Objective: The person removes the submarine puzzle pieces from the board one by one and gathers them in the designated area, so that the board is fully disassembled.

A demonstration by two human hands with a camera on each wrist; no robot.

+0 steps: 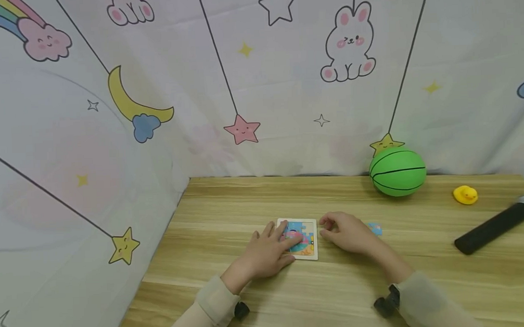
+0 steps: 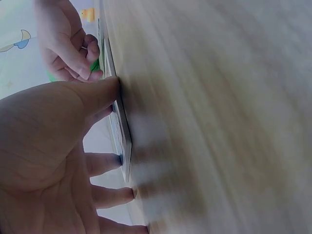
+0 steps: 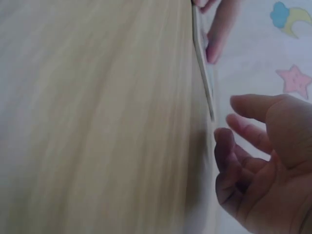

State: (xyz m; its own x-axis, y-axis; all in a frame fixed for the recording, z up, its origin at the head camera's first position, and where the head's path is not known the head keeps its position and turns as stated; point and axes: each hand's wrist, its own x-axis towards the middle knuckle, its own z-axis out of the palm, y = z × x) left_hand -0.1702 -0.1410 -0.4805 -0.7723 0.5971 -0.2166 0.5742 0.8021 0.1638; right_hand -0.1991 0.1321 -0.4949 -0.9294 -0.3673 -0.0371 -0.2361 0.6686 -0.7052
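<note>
A small square jigsaw puzzle (image 1: 316, 243) with a pale frame and a colourful picture lies flat on the wooden table. My left hand (image 1: 267, 252) rests on it with spread fingers, covering its left part; in the left wrist view the thumb touches the near edge of the frame. Just off the puzzle's right side hovers my right hand (image 1: 348, 232), its fingers loosely bent. In the right wrist view, thumb and forefinger of that hand (image 3: 273, 161) stand apart with nothing visible between them. A blue puzzle piece (image 1: 375, 228) lies beyond the right wrist, partly hidden by it.
At the back right of the table (image 1: 228, 198) sits a green ball (image 1: 398, 172) with black lines. Farther right are a yellow rubber duck (image 1: 465, 195) and a black microphone (image 1: 494, 227) with a silver head. A printed cloth (image 1: 285, 85) hangs behind and on the left.
</note>
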